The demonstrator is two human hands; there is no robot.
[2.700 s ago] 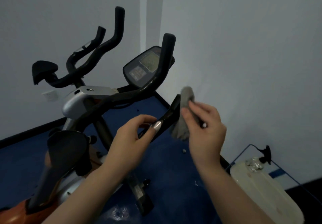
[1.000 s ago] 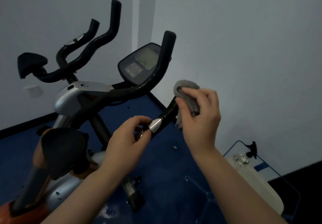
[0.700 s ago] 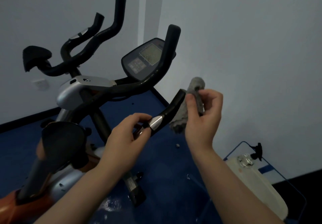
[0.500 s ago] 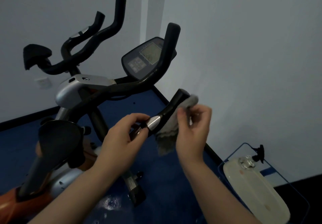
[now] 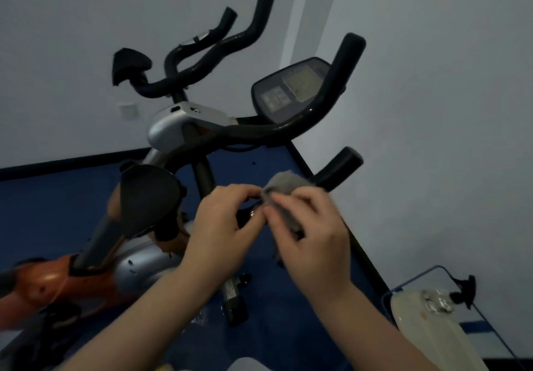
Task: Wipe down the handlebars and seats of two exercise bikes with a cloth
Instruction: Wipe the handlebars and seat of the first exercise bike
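Note:
The near bike's black handlebar (image 5: 340, 166) has a short right grip that sticks up to the right of my hands. My right hand (image 5: 311, 232) is wrapped round the lower part of that grip and presses a grey cloth (image 5: 284, 186) on it. My left hand (image 5: 225, 223) holds the same bar just left of the cloth, over its chrome band. The bar's long left grip (image 5: 343, 82) rises beside the console (image 5: 291, 89). A black seat (image 5: 148, 197) sits at the left. The far bike's handlebars (image 5: 219, 50) and seat (image 5: 128, 65) stand behind.
The orange and silver bike body (image 5: 86, 272) lies low at the left on the blue floor (image 5: 43, 212). A white container in a blue wire frame (image 5: 432, 321) stands at the lower right. Grey walls meet in a corner behind the bikes.
My right hand has slid the cloth down the short grip towards my left hand, baring the grip's upper end. The camera view has shifted, moving the bikes rightwards in frame.

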